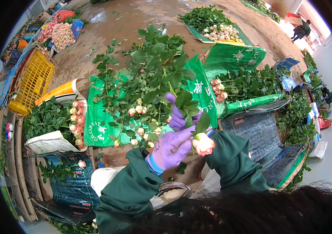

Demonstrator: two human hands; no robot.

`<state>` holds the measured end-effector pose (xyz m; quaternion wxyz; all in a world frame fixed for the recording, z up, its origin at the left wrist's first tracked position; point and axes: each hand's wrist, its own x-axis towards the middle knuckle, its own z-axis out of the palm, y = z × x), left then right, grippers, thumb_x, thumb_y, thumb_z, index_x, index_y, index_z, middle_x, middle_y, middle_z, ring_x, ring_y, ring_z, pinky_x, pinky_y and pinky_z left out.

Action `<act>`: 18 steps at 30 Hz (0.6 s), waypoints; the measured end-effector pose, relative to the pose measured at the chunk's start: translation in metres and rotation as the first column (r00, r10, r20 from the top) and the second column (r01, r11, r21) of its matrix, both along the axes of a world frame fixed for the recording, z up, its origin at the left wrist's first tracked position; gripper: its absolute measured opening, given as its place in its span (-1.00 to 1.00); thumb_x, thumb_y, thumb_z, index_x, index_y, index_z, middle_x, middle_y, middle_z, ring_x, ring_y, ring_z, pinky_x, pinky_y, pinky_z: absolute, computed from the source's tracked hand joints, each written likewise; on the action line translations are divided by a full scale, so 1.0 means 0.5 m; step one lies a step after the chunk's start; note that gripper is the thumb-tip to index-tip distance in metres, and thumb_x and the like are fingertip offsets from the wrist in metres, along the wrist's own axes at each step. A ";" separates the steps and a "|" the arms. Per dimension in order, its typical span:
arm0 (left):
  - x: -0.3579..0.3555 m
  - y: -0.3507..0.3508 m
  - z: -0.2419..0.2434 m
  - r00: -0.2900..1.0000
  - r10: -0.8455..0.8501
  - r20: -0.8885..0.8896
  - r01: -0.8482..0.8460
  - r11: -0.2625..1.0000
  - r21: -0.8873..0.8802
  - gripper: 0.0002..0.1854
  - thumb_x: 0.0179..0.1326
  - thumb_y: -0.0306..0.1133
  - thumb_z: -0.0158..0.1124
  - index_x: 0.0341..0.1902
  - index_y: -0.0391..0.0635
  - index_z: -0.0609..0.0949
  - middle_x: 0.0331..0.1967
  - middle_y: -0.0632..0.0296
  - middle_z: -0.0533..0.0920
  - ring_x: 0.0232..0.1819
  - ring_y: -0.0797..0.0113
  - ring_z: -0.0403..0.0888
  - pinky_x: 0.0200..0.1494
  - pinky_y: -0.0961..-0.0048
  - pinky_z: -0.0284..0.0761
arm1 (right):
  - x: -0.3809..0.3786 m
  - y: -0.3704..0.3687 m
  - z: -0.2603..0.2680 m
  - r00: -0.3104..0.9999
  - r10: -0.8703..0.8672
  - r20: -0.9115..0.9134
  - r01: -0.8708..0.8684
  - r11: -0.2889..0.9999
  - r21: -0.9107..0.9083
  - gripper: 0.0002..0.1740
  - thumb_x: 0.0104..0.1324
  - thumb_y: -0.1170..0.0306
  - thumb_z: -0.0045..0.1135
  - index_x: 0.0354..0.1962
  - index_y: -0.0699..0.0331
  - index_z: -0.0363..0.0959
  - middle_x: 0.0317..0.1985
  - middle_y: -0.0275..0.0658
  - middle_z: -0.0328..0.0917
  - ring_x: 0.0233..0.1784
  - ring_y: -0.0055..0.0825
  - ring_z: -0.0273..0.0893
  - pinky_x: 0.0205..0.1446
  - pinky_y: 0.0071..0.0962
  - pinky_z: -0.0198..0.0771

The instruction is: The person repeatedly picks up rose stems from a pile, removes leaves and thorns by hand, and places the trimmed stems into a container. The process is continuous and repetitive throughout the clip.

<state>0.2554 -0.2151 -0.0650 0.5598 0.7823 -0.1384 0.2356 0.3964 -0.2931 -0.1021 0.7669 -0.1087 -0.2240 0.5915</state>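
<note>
A single cut rose with a white-and-pink bloom lies across both my purple-gloved hands, its bloom towards me and its leafy stem pointing away. My left hand pinches the stem close to the bloom. Farther along, my right hand grips the same stem, its thumb raised and its fingers partly hidden by leaves. Just beyond my hands, a loose heap of cut roses covers much of a green woven plastic sheet; several pale blooms lie at its near edge.
Roses in a white-and-orange wrap lie at left, near a yellow plastic crate. A single rose rests on a dark sheet. Right are roses in green wrapping and a dark sheet. Two people appear far right.
</note>
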 end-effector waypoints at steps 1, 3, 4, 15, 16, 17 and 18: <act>-0.002 0.000 -0.001 1.000 0.003 0.018 -0.003 0.999 -0.033 -0.62 0.34 -0.31 0.06 0.18 -0.19 0.50 -0.56 0.12 0.56 -0.51 0.18 0.56 -0.42 0.35 0.43 | 0.004 -0.002 0.002 1.000 0.006 0.017 -0.004 0.998 -0.069 -0.29 0.37 0.23 -0.02 0.39 0.24 0.00 -0.51 -0.47 0.25 -0.56 -0.68 0.15 -0.43 -0.56 0.12; -0.009 0.002 -0.003 0.998 -0.033 -0.055 0.027 0.994 -0.104 -0.62 0.36 -0.30 0.05 0.16 -0.21 0.51 -0.57 0.14 0.55 -0.53 0.20 0.54 -0.42 0.37 0.42 | 0.017 -0.009 0.005 0.978 0.060 0.202 0.006 0.950 -0.312 -0.28 0.35 0.01 0.03 0.31 0.27 0.17 -0.36 -0.34 0.46 -0.45 -0.62 0.35 -0.35 -0.61 0.29; -0.014 0.006 -0.003 0.994 -0.048 -0.098 0.035 0.990 -0.133 -0.63 0.36 -0.29 0.04 0.16 -0.21 0.51 -0.58 0.15 0.54 -0.54 0.21 0.53 -0.42 0.38 0.42 | 0.021 -0.008 0.004 0.768 -0.103 0.632 0.250 0.957 -0.148 -0.26 0.34 -0.08 0.00 0.26 0.27 0.24 -0.32 -0.31 0.49 -0.42 -0.62 0.39 -0.34 -0.61 0.32; -0.061 -0.054 -0.106 0.842 0.163 -0.515 0.325 0.609 0.723 -0.54 0.25 -0.13 0.07 0.17 -0.07 0.47 -0.46 0.03 0.60 -0.39 0.05 0.61 -0.33 0.14 0.49 | 0.011 0.003 -0.078 0.555 0.369 0.746 0.418 0.651 -0.633 -0.40 0.36 -0.06 0.01 -0.57 0.30 0.60 -0.85 -0.41 0.25 -0.79 -0.68 0.09 -0.63 -0.59 -0.01; -0.071 -0.056 -0.112 0.887 0.154 -0.435 0.252 0.627 0.737 -0.52 0.25 -0.12 0.07 0.19 -0.08 0.45 -0.44 0.03 0.61 -0.40 0.04 0.61 -0.34 0.13 0.49 | 0.015 -0.004 -0.095 0.429 0.418 0.801 0.500 0.629 -0.596 -0.42 0.36 -0.02 0.01 -0.60 0.29 0.60 -0.85 -0.38 0.31 -0.78 -0.67 0.16 -0.63 -0.60 0.04; -0.081 -0.057 -0.116 0.910 0.149 -0.388 0.214 0.631 0.745 -0.49 0.25 -0.12 0.07 0.22 -0.08 0.43 -0.43 0.02 0.61 -0.40 0.04 0.61 -0.35 0.13 0.49 | 0.025 -0.013 -0.114 0.311 0.544 0.779 0.527 0.583 -0.618 -0.47 0.38 0.00 -0.02 -0.45 0.31 0.61 -0.78 -0.37 0.40 -0.76 -0.66 0.24 -0.61 -0.60 0.15; -0.094 -0.057 -0.118 0.926 0.133 -0.352 0.182 0.661 0.728 -0.44 0.26 -0.10 0.06 0.29 -0.08 0.36 -0.40 0.02 0.61 -0.41 0.01 0.60 -0.35 0.10 0.48 | 0.031 -0.026 -0.138 0.418 0.527 0.740 0.506 0.541 -0.671 -0.53 0.34 0.02 0.04 -0.36 0.29 0.61 -0.70 -0.31 0.48 -0.74 -0.64 0.30 -0.60 -0.53 0.22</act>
